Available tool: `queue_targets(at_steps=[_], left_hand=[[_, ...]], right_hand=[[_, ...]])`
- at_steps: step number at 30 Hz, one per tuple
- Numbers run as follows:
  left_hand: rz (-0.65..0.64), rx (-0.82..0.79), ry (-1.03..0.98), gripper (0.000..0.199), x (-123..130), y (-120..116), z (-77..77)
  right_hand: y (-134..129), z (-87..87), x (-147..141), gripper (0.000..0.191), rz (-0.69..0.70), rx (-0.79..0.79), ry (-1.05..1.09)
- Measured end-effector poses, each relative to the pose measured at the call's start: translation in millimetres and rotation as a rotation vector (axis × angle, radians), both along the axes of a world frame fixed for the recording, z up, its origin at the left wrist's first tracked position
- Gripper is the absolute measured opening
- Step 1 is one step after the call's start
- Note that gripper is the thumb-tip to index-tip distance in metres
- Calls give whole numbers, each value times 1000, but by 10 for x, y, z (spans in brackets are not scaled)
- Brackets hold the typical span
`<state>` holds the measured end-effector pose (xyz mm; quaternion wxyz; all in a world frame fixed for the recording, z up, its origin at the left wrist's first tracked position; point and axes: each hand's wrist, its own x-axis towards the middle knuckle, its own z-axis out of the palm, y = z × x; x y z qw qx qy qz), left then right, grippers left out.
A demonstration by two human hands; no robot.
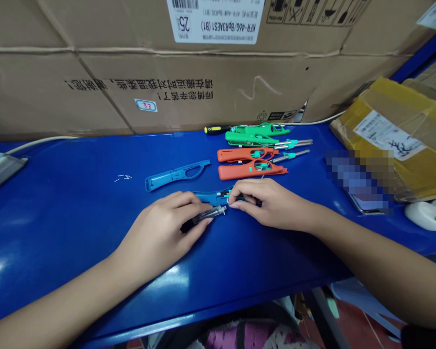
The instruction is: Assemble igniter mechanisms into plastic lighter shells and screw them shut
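Left hand, centre: grip closed on dark, clear-ended cylinder. Right hand: grip narrow, contents unclear, at elongated blue plastic casing.

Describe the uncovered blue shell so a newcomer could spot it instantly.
In front of the brown cardboard box, find the glossy blue tabletop. Between the tiny white pins and orange plastic shells lies a slim blue plastic half-shell, looped at one end. No hand covers it, unlike the other blue shell.

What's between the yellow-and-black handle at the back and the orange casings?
Green casings, in the head view: they lie between the handle and the orange casings.
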<state>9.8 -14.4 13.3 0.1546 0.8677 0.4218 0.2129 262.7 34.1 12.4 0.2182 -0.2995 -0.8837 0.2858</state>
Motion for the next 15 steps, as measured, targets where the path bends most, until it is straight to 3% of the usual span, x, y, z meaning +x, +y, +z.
queue_targets(at_steps=[15], left_hand=[[-6, 16, -15, 20, -3, -2, 0]], right_hand=[[11, 0, 1, 7, 42, 4, 11]])
